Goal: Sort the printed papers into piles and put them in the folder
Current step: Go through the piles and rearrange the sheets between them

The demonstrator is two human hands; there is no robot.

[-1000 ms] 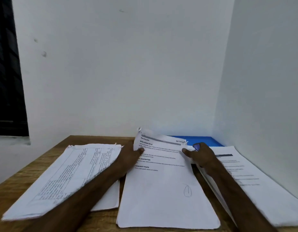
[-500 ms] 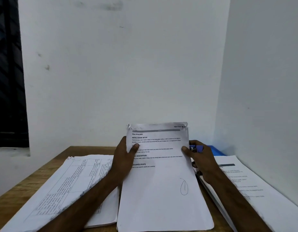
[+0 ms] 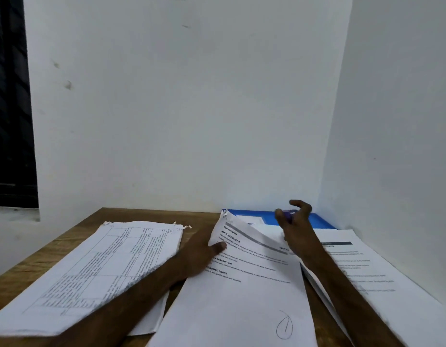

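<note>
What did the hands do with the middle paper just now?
The middle sheet dropped back toward the table. The right hand let go of it and lifted toward the blue folder, still pinching a small purple thing. The left hand still holds the sheet's left edge. The left pile and right pile stayed put.

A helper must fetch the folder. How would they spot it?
On the wooden table, look to the far right corner where the walls meet. The folder lies flat there, behind the right hand, partly under papers. It alone is bright blue; the papers are white.
</note>
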